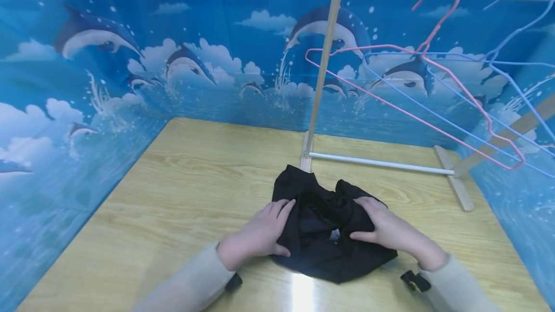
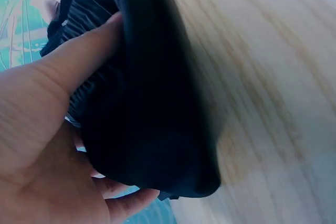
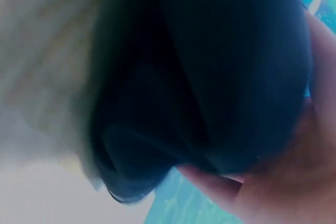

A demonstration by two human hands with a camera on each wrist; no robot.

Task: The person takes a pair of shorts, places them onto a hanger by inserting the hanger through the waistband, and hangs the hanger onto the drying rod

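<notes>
A crumpled black garment (image 1: 325, 264) lies on the table, its opening toward me, a small white label (image 1: 335, 235) inside. Gathered elastic (image 2: 86, 3) shows along its waist in the left wrist view. My left hand (image 1: 262, 230) grips its left side, thumb on one face of the cloth (image 2: 152, 103) and fingers behind it. On the other side my right hand (image 1: 390, 227) holds the cloth between thumb and fingers. In the right wrist view, dark fabric (image 3: 210, 77) hides much of that hand (image 3: 289, 187).
Behind the garment stands a clothes rack (image 1: 323, 71) with a metal top rail and a lower bar (image 1: 381, 162). A pink hanger (image 1: 433, 61) and a blue hanger (image 1: 511, 71) hang from it. Dolphin-printed curtains (image 1: 195, 61) enclose the wood-grain table (image 1: 182, 167).
</notes>
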